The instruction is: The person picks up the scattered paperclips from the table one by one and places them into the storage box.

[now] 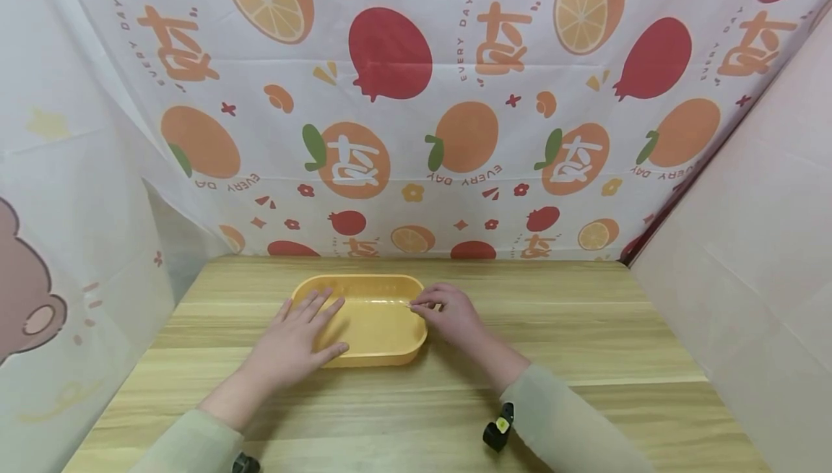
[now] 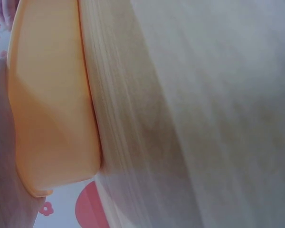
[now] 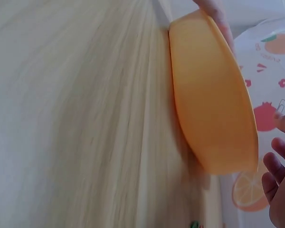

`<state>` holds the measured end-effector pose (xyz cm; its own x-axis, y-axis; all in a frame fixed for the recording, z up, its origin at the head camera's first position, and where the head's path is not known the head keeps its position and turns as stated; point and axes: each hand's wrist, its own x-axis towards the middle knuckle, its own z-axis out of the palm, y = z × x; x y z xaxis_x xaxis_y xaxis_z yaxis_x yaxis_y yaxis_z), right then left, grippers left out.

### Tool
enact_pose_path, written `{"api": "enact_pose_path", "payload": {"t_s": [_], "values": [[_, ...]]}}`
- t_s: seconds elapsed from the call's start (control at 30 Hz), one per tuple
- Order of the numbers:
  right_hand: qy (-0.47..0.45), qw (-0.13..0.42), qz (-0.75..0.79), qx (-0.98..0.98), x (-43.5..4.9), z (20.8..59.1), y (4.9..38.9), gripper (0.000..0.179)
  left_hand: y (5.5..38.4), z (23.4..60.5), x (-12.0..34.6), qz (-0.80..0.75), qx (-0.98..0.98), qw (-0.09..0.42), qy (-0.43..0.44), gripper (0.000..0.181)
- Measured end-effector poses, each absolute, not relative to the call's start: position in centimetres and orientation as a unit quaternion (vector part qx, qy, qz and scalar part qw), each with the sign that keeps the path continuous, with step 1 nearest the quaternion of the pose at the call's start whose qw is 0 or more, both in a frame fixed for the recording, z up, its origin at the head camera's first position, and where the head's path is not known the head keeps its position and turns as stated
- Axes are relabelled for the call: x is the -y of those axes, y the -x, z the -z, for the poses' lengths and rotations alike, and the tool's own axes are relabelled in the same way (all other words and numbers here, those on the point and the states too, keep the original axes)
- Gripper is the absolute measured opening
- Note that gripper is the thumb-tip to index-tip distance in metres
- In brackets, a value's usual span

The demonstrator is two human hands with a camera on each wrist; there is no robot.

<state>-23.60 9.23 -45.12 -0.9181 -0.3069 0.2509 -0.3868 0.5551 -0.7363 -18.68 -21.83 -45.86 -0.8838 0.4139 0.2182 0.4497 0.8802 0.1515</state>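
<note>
A yellow tray with rounded corners sits upright on the wood-patterned worktop, towards its far edge and a little left of the middle. The left hand rests over the tray's left end. Its fingers are spread and nearly straight, reaching across the rim above the inside, while the thumb lies over the near rim; they touch the tray without clenching.

At the tray's opposite end, the right hand pinches a small paper clip between thumb and forefinger. In the head view the clip is at the tray's right end, above the inside and near the far corner. The right wrist view shows the clip's wire loops standing out past the fingertips, with the other fingers of that hand bent. Thin bright marks run along the foot of the tray's far inner wall, too small to identify.

Both forearms wear pale sleeves, with a black device near the right cuff. Behind the worktop hangs a white cloth printed with oranges and red fruit. A sheet with a brown cartoon animal hangs to the left.
</note>
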Motion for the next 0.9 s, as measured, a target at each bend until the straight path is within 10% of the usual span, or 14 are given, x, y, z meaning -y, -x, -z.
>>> {"api": "enact_pose_path", "payload": {"t_s": [0.9], "values": [[-0.261,0.011,-0.291,0.920,-3.8,43.8,24.3,0.009,18.8,46.2,21.9,0.095,0.966,0.095,0.221,0.083]]}}
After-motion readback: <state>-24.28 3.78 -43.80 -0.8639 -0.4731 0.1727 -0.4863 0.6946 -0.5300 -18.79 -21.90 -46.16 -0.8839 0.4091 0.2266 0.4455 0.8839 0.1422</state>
